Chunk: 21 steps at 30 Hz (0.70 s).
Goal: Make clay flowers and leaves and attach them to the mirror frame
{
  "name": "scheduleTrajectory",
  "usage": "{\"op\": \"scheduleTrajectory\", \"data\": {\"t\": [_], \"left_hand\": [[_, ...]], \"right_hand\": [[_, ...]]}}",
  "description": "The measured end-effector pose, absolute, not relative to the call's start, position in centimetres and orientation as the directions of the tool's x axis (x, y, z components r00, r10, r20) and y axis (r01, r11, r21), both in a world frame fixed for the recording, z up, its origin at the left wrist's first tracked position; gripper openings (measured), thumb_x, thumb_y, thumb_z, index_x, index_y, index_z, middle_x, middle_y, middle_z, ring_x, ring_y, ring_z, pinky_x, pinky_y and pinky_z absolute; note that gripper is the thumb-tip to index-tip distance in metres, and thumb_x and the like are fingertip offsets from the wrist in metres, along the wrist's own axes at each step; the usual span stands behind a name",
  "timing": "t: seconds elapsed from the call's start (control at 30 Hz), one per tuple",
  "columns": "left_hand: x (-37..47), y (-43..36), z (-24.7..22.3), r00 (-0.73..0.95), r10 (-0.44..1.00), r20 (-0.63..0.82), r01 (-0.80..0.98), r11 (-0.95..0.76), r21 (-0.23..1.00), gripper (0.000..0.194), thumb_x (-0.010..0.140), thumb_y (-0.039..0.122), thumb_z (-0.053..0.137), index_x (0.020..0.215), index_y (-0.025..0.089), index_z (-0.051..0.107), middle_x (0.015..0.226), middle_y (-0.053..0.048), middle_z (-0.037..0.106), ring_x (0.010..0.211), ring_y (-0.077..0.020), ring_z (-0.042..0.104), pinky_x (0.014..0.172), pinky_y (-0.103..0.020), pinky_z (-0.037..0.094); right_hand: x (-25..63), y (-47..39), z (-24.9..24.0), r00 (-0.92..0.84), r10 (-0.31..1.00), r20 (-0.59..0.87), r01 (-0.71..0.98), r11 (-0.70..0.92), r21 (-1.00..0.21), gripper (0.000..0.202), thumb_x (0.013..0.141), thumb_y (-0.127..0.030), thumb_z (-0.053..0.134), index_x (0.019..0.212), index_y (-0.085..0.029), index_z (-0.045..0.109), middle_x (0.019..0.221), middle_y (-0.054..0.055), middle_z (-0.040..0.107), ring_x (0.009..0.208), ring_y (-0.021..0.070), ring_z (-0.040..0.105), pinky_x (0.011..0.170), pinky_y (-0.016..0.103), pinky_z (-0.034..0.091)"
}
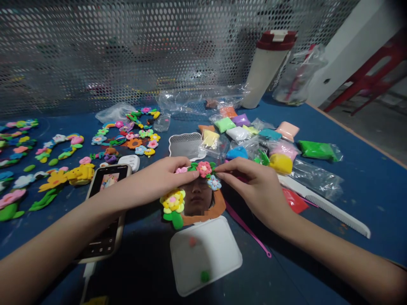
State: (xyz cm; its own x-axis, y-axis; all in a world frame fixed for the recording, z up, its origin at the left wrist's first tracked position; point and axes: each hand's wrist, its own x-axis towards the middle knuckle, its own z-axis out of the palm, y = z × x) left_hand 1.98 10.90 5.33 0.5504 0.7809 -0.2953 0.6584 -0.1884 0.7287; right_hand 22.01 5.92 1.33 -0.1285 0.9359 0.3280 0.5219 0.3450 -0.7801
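A small mirror [199,197] with an orange-brown clay border [219,203] lies in front of me, part of a person reflected in it. On its rim sit a coral clay flower [204,169], a light blue flower [214,182] and a yellow flower [172,200] with green leaves below. My left hand [168,176] grips the upper left edge, thumb against the coral flower, partly covering a pink flower [182,170]. Thumb and forefinger of my right hand [254,184] are pinched together at a small green clay leaf [213,166] right of the coral flower.
A white tray [206,258] holding two clay bits lies nearest me. Left are a phone [110,190] and several clay-decorated pieces [60,148]. Clay packets [238,133], a white comb [337,209], a pink tool [251,233] and a tumbler [267,70] are right. Perforated metal [127,55] stands behind.
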Motion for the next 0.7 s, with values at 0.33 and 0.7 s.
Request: {"op": "scheduleTrajectory", "data": {"t": [0.33, 0.7], "left_hand": [[2.11, 10.87, 5.39, 0.543, 0.774, -0.325, 0.662, -0.157, 0.733, 0.032, 0.083, 0.047, 0.048, 0.087, 0.018, 0.061, 0.083, 0.001, 0.060, 0.075, -0.0165, 0.053, 0.062, -0.023, 0.040], [1.79, 11.27, 4.87, 0.549, 0.777, -0.308, 0.631, -0.144, 0.762, 0.035, 0.085, 0.050, 0.043, 0.080, 0.019, 0.058, 0.076, 0.002, 0.054, 0.071, -0.0145, 0.050, 0.064, -0.023, 0.039]], "right_hand": [[22.17, 6.07, 1.37, -0.153, 0.942, 0.298, 0.502, 0.334, -0.798, 0.013, 0.088, -0.017, 0.053, 0.090, -0.022, 0.066, 0.087, 0.000, 0.069, 0.079, 0.0151, 0.063, 0.070, 0.027, 0.047], [21.91, 6.29, 0.88, -0.099, 0.965, 0.245, 0.398, 0.264, -0.879, 0.003, 0.084, -0.017, 0.061, 0.085, -0.019, 0.059, 0.079, -0.002, 0.065, 0.072, 0.0119, 0.061, 0.065, 0.024, 0.047]]}}
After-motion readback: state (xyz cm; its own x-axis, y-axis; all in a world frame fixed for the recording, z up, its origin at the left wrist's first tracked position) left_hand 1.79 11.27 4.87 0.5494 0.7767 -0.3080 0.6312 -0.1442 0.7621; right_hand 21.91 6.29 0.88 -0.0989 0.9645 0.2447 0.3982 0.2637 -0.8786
